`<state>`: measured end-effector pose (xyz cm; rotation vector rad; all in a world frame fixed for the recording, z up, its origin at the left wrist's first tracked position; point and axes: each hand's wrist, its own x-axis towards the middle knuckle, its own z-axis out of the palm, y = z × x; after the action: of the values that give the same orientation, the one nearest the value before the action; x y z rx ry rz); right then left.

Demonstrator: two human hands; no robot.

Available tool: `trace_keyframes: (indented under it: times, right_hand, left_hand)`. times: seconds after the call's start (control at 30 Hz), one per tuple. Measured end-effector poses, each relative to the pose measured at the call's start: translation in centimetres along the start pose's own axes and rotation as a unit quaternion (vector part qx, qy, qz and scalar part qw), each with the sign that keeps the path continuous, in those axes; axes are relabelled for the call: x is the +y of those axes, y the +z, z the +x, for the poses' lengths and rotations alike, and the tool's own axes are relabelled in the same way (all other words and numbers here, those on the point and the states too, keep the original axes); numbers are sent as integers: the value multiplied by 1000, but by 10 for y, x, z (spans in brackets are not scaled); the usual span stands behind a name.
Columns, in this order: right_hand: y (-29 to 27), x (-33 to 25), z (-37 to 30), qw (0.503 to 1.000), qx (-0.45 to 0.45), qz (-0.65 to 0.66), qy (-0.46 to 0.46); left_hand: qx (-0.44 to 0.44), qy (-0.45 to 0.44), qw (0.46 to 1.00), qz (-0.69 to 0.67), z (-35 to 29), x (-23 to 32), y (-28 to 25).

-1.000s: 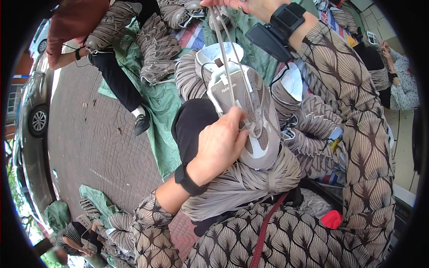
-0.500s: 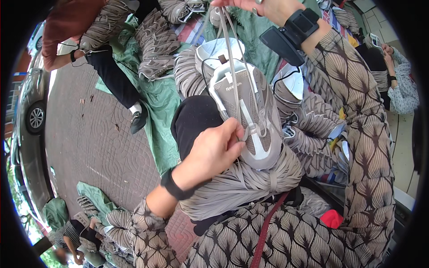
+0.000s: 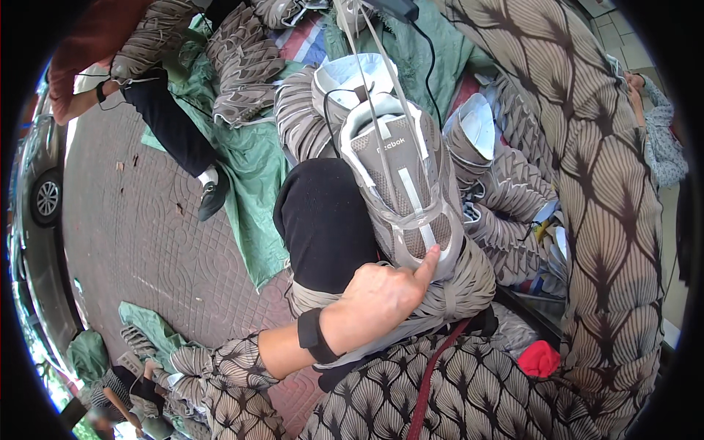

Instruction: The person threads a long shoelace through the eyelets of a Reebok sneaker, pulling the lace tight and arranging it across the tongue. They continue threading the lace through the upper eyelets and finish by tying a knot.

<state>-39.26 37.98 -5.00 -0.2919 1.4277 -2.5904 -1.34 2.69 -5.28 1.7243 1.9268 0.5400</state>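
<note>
A grey-beige sneaker point(image 3: 381, 165) with white trim rests on my lap, toe toward me. My left hand point(image 3: 385, 293) grips its toe end, with the index finger stretched over the toe cap and the other fingers curled, partly hidden. Two strands of pale shoelace point(image 3: 352, 40) run taut from the sneaker up past the top edge. My right arm point(image 3: 609, 183), in a patterned sleeve, reaches up the right side; its hand is out of view. A thick bundle of grey laces point(image 3: 469, 286) lies on my lap below the sneaker.
Stacks of sneaker uppers point(image 3: 513, 187) stand to the right and a further stack point(image 3: 242, 70) at the upper left, on green sheeting point(image 3: 257, 191). A co-worker's leg point(image 3: 165, 121) is at the upper left. A parked car point(image 3: 40, 220) stands beyond the paving. A red item point(image 3: 539, 359) lies beside my lap.
My left hand has moved from the laces down to the sneaker's toe. My right hand has risen out of view, and the laces stretch up past the top edge.
</note>
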Motion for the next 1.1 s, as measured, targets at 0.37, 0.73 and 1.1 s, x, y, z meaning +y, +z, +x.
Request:
trace_keyframes:
  times: [0.37,0.73,1.1]
  right_hand:
    - [99,-35,-51,996,22,-78,-38]
    - [154,-25,-122,987,119,-82,-70]
    - [164,-35,-152,980,150,-81,-102]
  left_hand:
    - [215,-111,969,-58,48,-23,-11]
    - [156,-80,979,-105,37,-14,-28]
    - [239,-123,960,73,59,3,-2]
